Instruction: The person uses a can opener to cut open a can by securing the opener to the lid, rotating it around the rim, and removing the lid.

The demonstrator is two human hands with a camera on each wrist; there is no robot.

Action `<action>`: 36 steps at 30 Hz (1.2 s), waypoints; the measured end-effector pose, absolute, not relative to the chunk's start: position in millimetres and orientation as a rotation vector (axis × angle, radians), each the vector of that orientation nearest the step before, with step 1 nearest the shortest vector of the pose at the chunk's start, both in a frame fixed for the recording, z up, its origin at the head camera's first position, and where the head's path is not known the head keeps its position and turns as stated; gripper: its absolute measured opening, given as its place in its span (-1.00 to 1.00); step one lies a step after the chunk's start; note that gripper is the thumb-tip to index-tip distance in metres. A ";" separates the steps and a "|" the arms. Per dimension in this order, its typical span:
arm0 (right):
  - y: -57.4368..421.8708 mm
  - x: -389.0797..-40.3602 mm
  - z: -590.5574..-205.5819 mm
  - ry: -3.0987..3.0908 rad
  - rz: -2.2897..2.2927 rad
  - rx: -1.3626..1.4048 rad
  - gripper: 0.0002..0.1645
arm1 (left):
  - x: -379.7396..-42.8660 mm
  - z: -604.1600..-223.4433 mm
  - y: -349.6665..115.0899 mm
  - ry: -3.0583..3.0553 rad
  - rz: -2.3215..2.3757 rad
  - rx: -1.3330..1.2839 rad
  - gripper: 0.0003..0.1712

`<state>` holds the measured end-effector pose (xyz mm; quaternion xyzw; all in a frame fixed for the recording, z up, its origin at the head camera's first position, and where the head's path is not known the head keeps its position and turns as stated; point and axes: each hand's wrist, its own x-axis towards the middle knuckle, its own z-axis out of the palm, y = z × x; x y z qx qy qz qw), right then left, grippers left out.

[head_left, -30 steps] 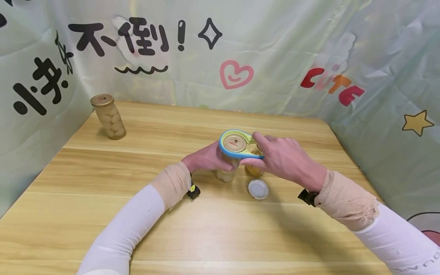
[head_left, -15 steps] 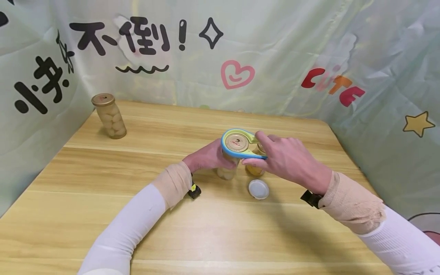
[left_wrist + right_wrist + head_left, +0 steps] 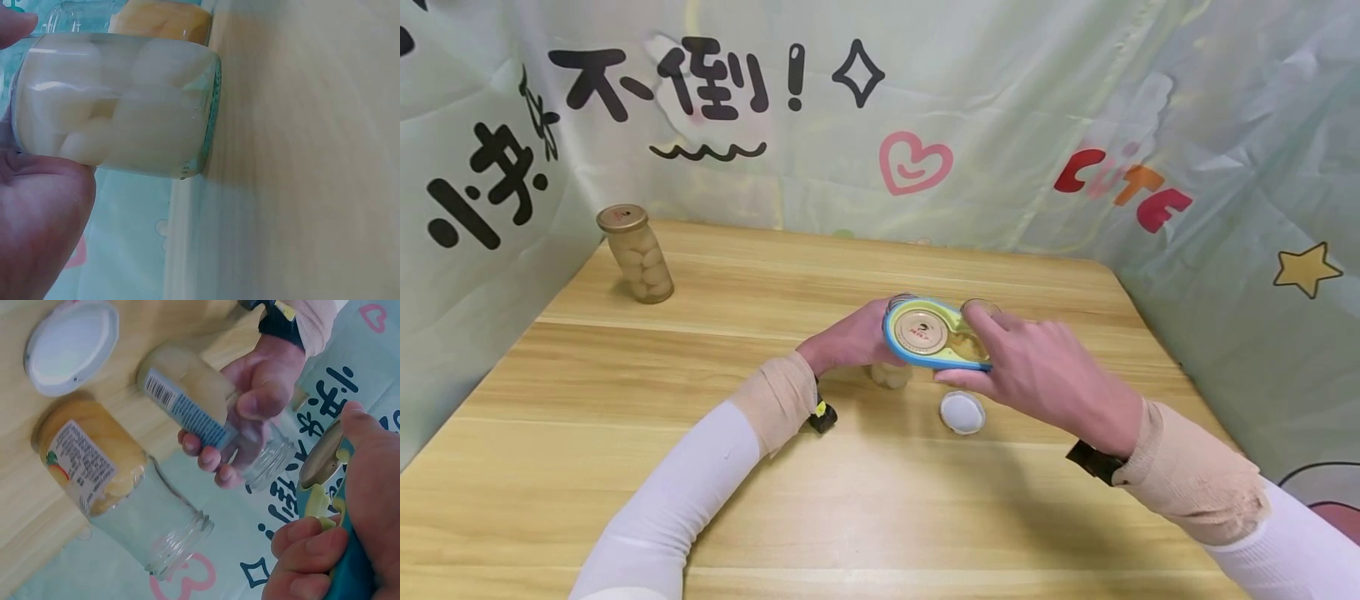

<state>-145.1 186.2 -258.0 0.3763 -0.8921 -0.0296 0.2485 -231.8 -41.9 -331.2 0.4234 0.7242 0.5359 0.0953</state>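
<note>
Gripping the jar of pale pieces (image 3: 125, 106) with the left hand (image 3: 850, 337), curled around its side, midway across the surface (image 3: 775, 500). Pinching the opener (image 3: 934, 362) by its handles with the right hand (image 3: 1037, 358), with the gold lid (image 3: 922, 332) caught in its ring — clear of that jar's bare threaded mouth. Judging by the uncapped jar of yellow fruit (image 3: 94, 462) just to the right and the white lid (image 3: 962, 412) lying nearer, apparently done with unlidding two. Not yet done, seemingly: the capped jar (image 3: 640, 258) at far left.

A person's white sleeves (image 3: 658, 500) end in wrinkled beige wraps (image 3: 775, 402); beside each sits a black device (image 3: 823, 419), perhaps a camera, the left one bearing a yellow mark (image 3: 821, 408).
</note>
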 end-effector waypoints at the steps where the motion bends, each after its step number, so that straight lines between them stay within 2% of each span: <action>1: 186.7 -143.3 -259.6 -2.416 -0.085 1.029 -0.22 | -233.6 -333.6 -40.9 2.155 1.587 1.255 -0.28; 7: 190.0 -131.8 -269.7 -2.416 -0.071 1.022 -0.19 | -249.6 -356.9 -36.5 2.117 1.636 1.226 -0.41; 13: 189.7 -127.5 -286.0 -2.412 -0.034 1.022 -0.18 | -253.9 -362.5 -39.1 2.049 1.684 1.188 -0.50; 24: 196.6 -123.8 -304.8 -2.504 0.057 0.943 -0.15 | -239.8 -337.7 -39.2 1.971 1.729 1.108 -0.52; 31: 199.1 -121.5 -304.8 -2.514 0.049 0.930 -0.17 | -256.2 -358.8 -37.1 1.934 1.751 1.133 -0.54; 36: 200.6 -119.7 -306.7 -2.537 0.031 0.933 -0.22 | -255.9 -359.1 -36.6 1.903 1.771 1.119 -0.49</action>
